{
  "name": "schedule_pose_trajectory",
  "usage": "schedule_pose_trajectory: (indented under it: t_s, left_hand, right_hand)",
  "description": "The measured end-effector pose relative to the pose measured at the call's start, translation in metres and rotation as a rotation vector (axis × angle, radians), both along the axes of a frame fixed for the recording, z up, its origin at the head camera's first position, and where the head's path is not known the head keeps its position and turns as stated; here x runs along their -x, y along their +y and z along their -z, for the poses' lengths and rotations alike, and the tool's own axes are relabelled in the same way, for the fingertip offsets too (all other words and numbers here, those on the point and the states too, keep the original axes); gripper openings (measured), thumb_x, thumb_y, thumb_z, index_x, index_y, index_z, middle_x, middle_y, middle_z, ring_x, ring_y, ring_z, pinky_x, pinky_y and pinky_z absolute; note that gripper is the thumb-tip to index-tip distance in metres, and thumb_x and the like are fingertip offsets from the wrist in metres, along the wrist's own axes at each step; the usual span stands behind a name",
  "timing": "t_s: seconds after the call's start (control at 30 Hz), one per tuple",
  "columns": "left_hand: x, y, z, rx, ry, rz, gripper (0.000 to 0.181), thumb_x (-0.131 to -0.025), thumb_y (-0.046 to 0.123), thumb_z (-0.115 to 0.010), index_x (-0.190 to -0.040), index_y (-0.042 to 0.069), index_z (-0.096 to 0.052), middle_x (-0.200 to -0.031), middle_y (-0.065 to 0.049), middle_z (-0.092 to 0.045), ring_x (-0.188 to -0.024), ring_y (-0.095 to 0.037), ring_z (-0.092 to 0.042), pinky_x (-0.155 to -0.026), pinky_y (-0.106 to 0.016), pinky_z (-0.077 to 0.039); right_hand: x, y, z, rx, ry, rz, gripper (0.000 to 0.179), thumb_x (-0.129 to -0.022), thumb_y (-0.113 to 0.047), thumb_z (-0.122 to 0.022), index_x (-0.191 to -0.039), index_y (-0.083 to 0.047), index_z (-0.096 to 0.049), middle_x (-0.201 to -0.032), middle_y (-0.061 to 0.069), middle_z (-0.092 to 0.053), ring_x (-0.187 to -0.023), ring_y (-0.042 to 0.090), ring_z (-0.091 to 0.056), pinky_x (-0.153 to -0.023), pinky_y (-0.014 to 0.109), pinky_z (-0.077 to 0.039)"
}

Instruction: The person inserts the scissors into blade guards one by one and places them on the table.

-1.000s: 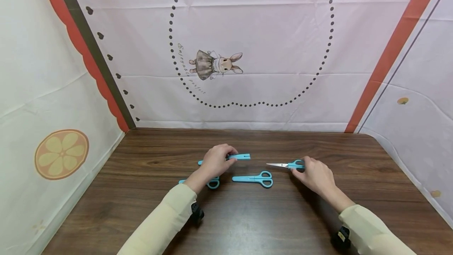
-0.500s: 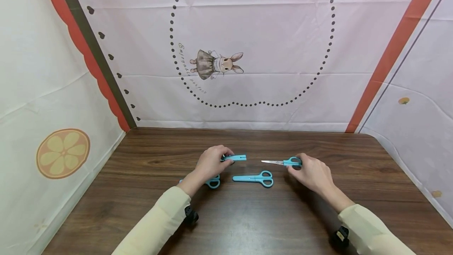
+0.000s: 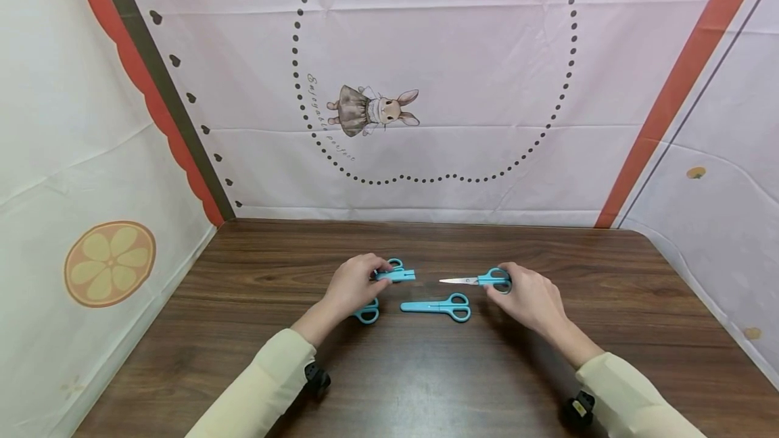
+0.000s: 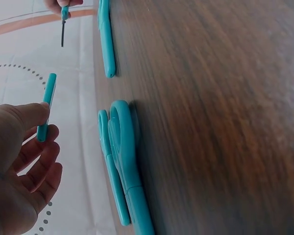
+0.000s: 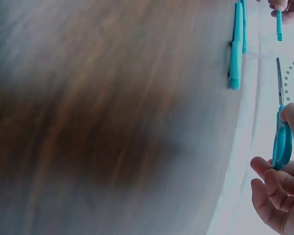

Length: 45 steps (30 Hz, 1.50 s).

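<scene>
Between thumb and fingers, my left hand (image 3: pixel 353 285) pinches a light-blue scissor sheath (image 3: pixel 402 276), its slotted end facing right. My right hand (image 3: pixel 532 296) grips the blue handle loops of bare-bladed scissors (image 3: pixel 468 280), blades pointing left at the sheath. A small gap separates blade tip and sheath. In the left wrist view, the sheath (image 4: pixel 49 93) is held above the table; in the right wrist view, the scissors (image 5: pixel 282 139) are too. Sheathed scissors (image 3: pixel 435 307) lie on the table between the hands. Another pair of scissors (image 3: pixel 367 313) is partly hidden by the left hand.
Behind the held sheath, a further blue scissor handle (image 3: pixel 395 263) shows on the wooden table (image 3: pixel 389 377). A printed white cloth (image 3: pixel 462 86) hangs along the table's back edge, with more cloth at both sides.
My left hand has drawn slightly left with the sheath, uncovering a scissor handle behind it. My right hand has moved left with the scissors. The sheathed pair in the middle stays put.
</scene>
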State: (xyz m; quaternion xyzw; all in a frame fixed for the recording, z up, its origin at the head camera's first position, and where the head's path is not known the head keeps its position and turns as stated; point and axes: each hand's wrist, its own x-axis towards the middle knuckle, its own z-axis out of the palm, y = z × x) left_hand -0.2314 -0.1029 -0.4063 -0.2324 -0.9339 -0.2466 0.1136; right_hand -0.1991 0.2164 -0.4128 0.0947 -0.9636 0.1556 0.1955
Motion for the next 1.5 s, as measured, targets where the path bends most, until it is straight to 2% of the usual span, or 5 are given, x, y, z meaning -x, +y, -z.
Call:
schedule_pose_trajectory:
  t_s: [0.3, 0.67, 0.9, 1.07, 1.5]
  left_hand:
    - [-0.007, -0.006, -0.001, -0.021, 0.025, 0.004, 0.016, -0.080, 0.022, -0.072, -0.095, 0.019, -0.069, -0.092, 0.007, -0.065, -0.076, -0.006, -0.056, -0.064, -0.022, -0.047]
    - [-0.012, -0.012, -0.002, -0.040, 0.020, 0.016, 0.016, -0.082, 0.021, -0.071, -0.097, 0.017, -0.069, -0.093, 0.006, -0.065, -0.078, -0.007, -0.057, -0.065, -0.023, -0.047]
    - [-0.015, -0.015, 0.000, -0.037, 0.011, 0.009, 0.013, -0.082, 0.021, -0.070, -0.095, 0.021, -0.069, -0.089, 0.010, -0.063, -0.077, -0.006, -0.057, -0.066, -0.021, -0.047]
    - [-0.016, -0.016, 0.001, -0.046, 0.019, 0.015, 0.013, -0.081, 0.020, -0.070, -0.095, 0.020, -0.069, -0.090, 0.007, -0.064, -0.077, -0.004, -0.055, -0.066, -0.021, -0.047]
    - [-0.020, -0.016, 0.003, -0.082, 0.035, 0.022, 0.013, -0.081, 0.018, -0.071, -0.093, 0.019, -0.069, -0.089, 0.008, -0.064, -0.077, -0.004, -0.057, -0.064, -0.020, -0.048]
  right_hand:
    - [-0.004, -0.010, -0.005, 0.018, -0.007, -0.023, 0.042, -0.074, -0.040, -0.071, -0.101, -0.008, -0.064, -0.077, 0.002, -0.067, -0.054, 0.010, -0.052, -0.043, 0.029, -0.038]
    - [-0.007, -0.023, -0.008, 0.028, -0.001, -0.022, 0.043, -0.073, -0.043, -0.072, -0.102, -0.012, -0.064, -0.078, 0.001, -0.067, -0.056, 0.013, -0.056, -0.043, 0.029, -0.038]
    - [-0.008, -0.029, -0.011, 0.035, -0.007, -0.021, 0.044, -0.073, -0.044, -0.071, -0.102, -0.012, -0.064, -0.078, 0.002, -0.068, -0.056, 0.012, -0.054, -0.043, 0.029, -0.038]
    - [-0.008, -0.034, -0.013, 0.035, 0.004, -0.013, 0.044, -0.072, -0.044, -0.071, -0.103, -0.013, -0.065, -0.078, 0.001, -0.067, -0.057, 0.013, -0.055, -0.043, 0.030, -0.038]
    - [-0.011, -0.042, -0.012, 0.050, 0.003, -0.020, 0.045, -0.073, -0.042, -0.071, -0.105, -0.010, -0.064, -0.075, 0.002, -0.066, -0.052, 0.009, -0.048, -0.042, 0.027, -0.035]
